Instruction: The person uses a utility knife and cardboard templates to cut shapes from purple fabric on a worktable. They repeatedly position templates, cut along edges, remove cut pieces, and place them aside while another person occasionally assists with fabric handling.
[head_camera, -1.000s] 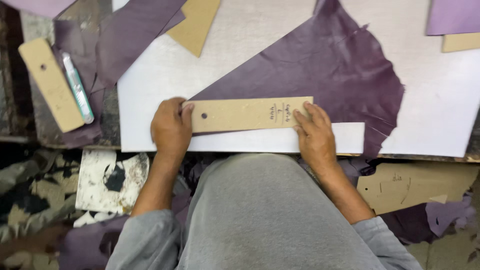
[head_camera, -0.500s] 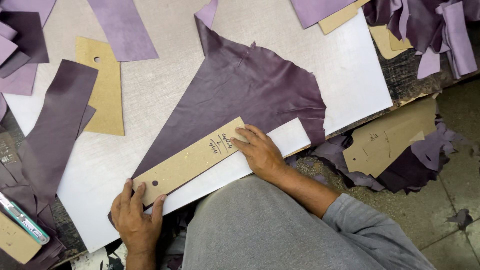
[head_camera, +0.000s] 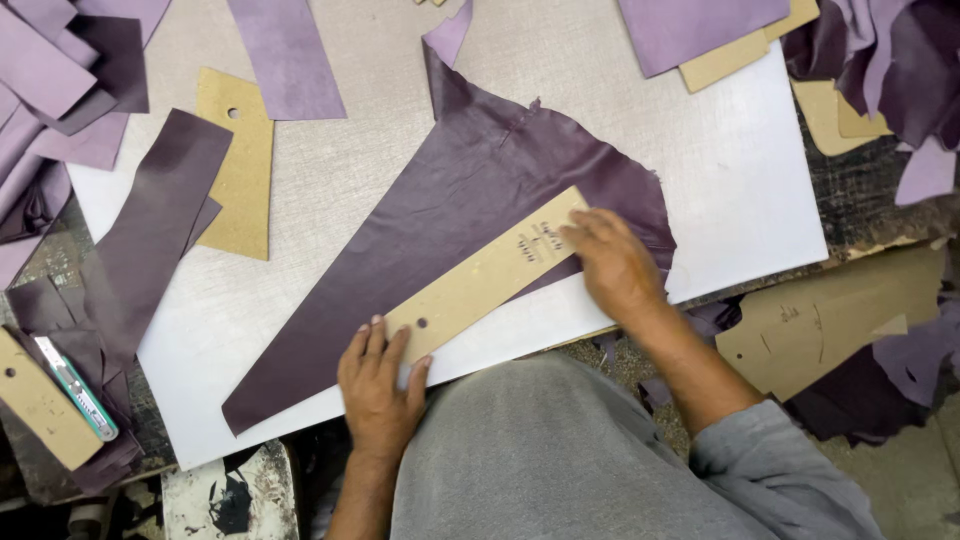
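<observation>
Two flat, open hands, left hand (head_camera: 378, 385) and right hand (head_camera: 612, 262), press a tan cardboard template (head_camera: 487, 274) onto purple leather (head_camera: 450, 215).

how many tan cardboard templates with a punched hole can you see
3: the long tan cardboard strip under both hands on the purple leather, a wider one upper left, a small one at the far left edge. Others may be hidden.

Dark purple leather piece (head_camera: 470, 190), tan cardboard template (head_camera: 480, 275), white cutting board (head_camera: 740, 190).
</observation>
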